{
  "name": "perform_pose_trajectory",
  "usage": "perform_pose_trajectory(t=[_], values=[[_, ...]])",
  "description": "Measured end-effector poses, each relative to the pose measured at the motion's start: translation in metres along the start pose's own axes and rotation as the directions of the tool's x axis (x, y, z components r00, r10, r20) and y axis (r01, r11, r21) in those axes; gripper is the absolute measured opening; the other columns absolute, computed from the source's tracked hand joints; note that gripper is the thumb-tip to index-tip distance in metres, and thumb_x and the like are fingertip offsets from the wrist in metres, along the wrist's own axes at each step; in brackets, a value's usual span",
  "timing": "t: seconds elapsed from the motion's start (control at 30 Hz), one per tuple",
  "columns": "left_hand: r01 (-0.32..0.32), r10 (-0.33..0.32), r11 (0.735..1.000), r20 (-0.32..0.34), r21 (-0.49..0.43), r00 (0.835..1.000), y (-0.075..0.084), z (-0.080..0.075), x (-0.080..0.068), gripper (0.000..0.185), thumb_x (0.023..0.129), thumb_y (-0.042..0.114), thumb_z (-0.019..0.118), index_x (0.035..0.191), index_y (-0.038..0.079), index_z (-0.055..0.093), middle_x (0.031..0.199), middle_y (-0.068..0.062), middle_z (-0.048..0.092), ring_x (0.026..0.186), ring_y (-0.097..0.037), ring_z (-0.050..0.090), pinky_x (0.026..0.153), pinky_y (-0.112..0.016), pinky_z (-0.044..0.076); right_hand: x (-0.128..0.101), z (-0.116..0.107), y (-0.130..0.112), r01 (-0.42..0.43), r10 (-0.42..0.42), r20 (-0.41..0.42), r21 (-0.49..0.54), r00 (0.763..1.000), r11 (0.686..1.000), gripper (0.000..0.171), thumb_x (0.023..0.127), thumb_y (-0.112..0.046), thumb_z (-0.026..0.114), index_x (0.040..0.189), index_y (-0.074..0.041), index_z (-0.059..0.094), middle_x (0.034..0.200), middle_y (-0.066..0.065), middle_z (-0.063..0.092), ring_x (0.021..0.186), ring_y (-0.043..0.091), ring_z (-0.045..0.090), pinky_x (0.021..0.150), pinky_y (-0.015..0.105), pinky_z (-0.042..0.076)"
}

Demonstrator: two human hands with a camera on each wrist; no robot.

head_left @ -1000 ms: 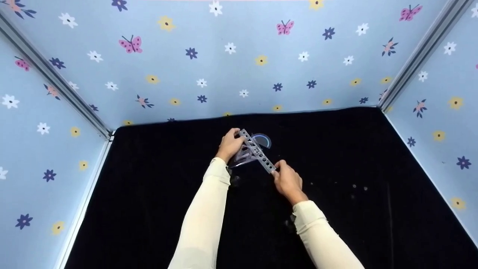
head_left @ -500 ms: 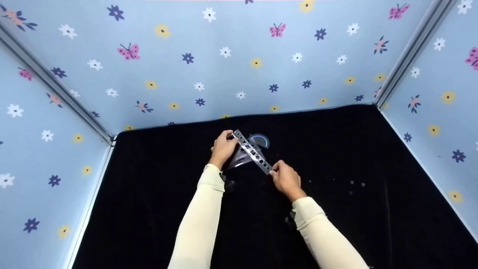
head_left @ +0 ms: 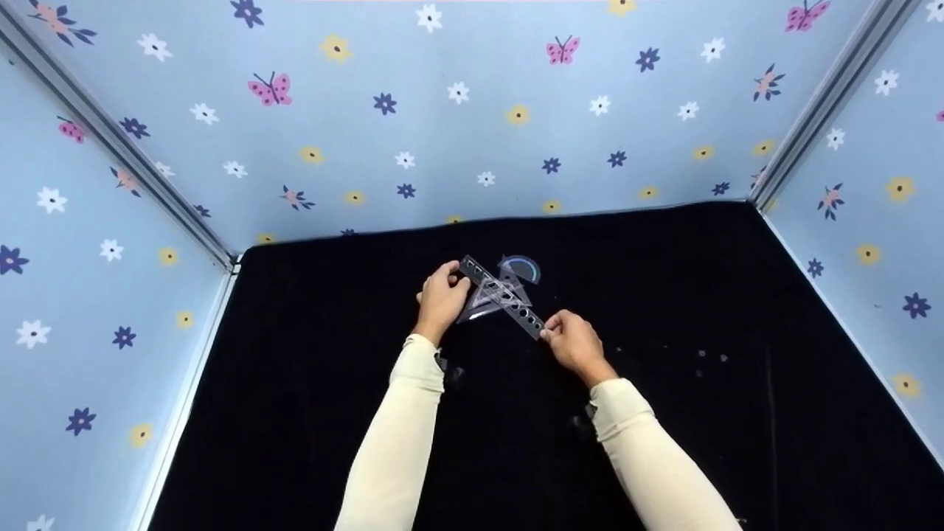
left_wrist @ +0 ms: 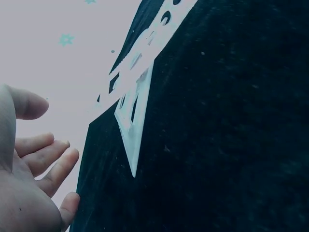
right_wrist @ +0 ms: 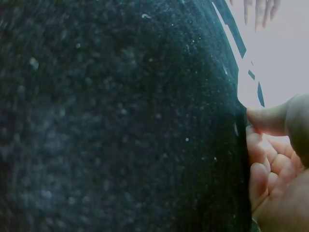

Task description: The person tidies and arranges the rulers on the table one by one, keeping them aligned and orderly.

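Observation:
My right hand (head_left: 577, 343) pinches the near right end of a clear ruler (head_left: 526, 317) with cut-out holes between thumb and fingers. In the right wrist view the thumb (right_wrist: 270, 120) lies on the ruler's end. My left hand (head_left: 442, 301) is beside the ruler's far left end. Its fingers (left_wrist: 60, 169) are spread apart from the thumb in the left wrist view, with a gap to the ruler. Below the ruler, partly covered by it, is a clear set square (left_wrist: 137, 130). Just beyond them lies a clear protractor (head_left: 522, 268) with a blue arc.
Black cloth (head_left: 332, 383) covers the surface. Blue patterned panels (head_left: 457, 133) stand behind and at both sides, with metal posts (head_left: 826, 96) at the corners. Small pale specks (head_left: 702, 354) dot the cloth at the right.
The ruler's far end has swung left, so it lies flatter across the set square. My left hand has moved slightly left with it. My right hand keeps its pinch. The head view shifted a little.

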State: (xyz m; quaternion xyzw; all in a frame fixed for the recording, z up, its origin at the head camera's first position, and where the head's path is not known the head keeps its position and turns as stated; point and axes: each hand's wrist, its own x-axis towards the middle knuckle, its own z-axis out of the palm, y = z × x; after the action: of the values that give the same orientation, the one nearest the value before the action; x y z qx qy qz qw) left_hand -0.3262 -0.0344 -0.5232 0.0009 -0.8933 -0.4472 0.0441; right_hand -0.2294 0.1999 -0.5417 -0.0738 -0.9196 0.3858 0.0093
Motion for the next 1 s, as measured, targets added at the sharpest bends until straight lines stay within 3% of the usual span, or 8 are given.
perform_pose_trajectory(t=[0.2, 0.47, 0.77, 1.0], values=[[-0.028, 0.028, 1.0, -0.014, -0.009, 1.0, -0.005, -0.006, -0.011, 0.048, 0.094, 0.021, 0.061, 0.14, 0.007, 0.058, 0.126, -0.011, 0.065, 0.119, -0.027, 0.054, 0.101, -0.054, 0.034, 0.0, 0.001, -0.001, 0.015, -0.014, -0.016, 0.063, 1.0, 0.998, 0.007, 0.085, -0.012, 0.075, 0.085, -0.01, 0.068, 0.075, -0.001, 0.064, 0.075, 0.023, 0.06, 0.075, 0.042, 0.048], [-0.014, 0.014, 0.999, -0.013, -0.029, 1.0, -0.013, -0.01, -0.027, 0.052, 0.093, 0.02, 0.063, 0.143, 0.006, 0.055, 0.126, -0.011, 0.061, 0.121, -0.026, 0.052, 0.103, -0.054, 0.033, -0.001, 0.004, 0.001, 0.024, -0.022, -0.013, 0.172, 1.0, 0.985, 0.009, 0.084, -0.006, 0.076, 0.082, -0.007, 0.068, 0.072, 0.0, 0.063, 0.071, 0.019, 0.057, 0.07, 0.032, 0.045], [-0.028, 0.028, 0.999, -0.009, -0.026, 1.0, -0.014, -0.012, -0.029, 0.05, 0.093, 0.02, 0.063, 0.141, 0.005, 0.057, 0.125, -0.01, 0.061, 0.12, -0.026, 0.053, 0.102, -0.051, 0.036, -0.003, 0.003, 0.005, 0.055, -0.044, -0.055, 0.217, 0.997, 0.975, 0.011, 0.081, -0.004, 0.078, 0.08, -0.007, 0.067, 0.071, -0.001, 0.064, 0.069, 0.016, 0.057, 0.069, 0.03, 0.045], [-0.058, 0.055, 0.996, -0.042, -0.07, 0.998, -0.019, -0.015, -0.04, 0.045, 0.092, 0.014, 0.066, 0.134, 0.001, 0.062, 0.119, -0.014, 0.063, 0.114, -0.029, 0.057, 0.102, -0.043, 0.04, -0.008, 0.005, 0.007, 0.076, -0.062, -0.064, 0.248, 0.996, 0.966, 0.009, 0.08, -0.004, 0.079, 0.081, -0.007, 0.07, 0.072, -0.001, 0.067, 0.069, 0.015, 0.059, 0.069, 0.03, 0.046]])
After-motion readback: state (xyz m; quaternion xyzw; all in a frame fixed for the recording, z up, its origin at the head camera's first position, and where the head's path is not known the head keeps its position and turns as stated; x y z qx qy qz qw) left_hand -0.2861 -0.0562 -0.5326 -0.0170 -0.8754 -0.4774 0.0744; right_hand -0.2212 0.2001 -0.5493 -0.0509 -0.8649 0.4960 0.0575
